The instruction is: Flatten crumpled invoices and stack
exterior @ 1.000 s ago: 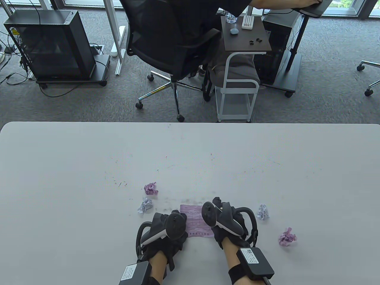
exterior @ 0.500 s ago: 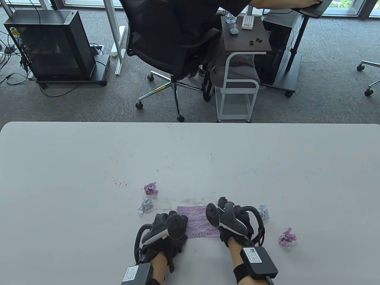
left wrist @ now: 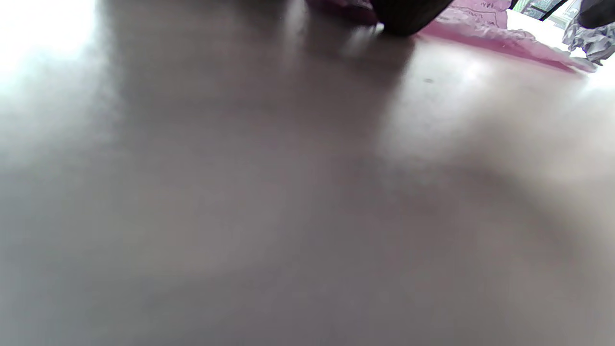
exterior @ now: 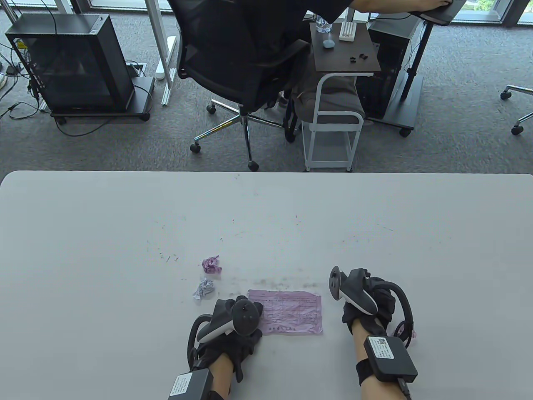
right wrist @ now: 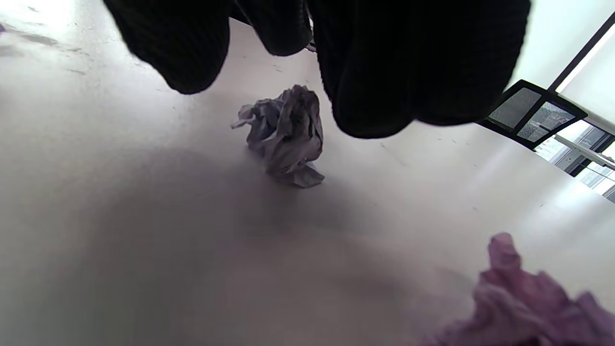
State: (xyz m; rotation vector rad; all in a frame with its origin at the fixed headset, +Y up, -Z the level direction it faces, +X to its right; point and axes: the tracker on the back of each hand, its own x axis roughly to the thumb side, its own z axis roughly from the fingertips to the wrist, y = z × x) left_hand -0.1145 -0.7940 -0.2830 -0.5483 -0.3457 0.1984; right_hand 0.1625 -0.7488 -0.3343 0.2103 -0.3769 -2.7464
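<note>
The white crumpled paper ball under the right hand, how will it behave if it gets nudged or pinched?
The white crumpled ball looks like thin paper, so probably very light and apt to skid when nudged. Its loose folds suggest it would squash under the right hand. Irregular creases likely stop it rolling far.

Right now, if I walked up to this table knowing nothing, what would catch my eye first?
Probably the two black-gloved hands at the table's near edge: the left hand presses the left side of a flattened pink invoice, while the right hand hovers to its right, above a white paper ball. Next, a pink ball and another white ball lie left of the sheet.
</note>
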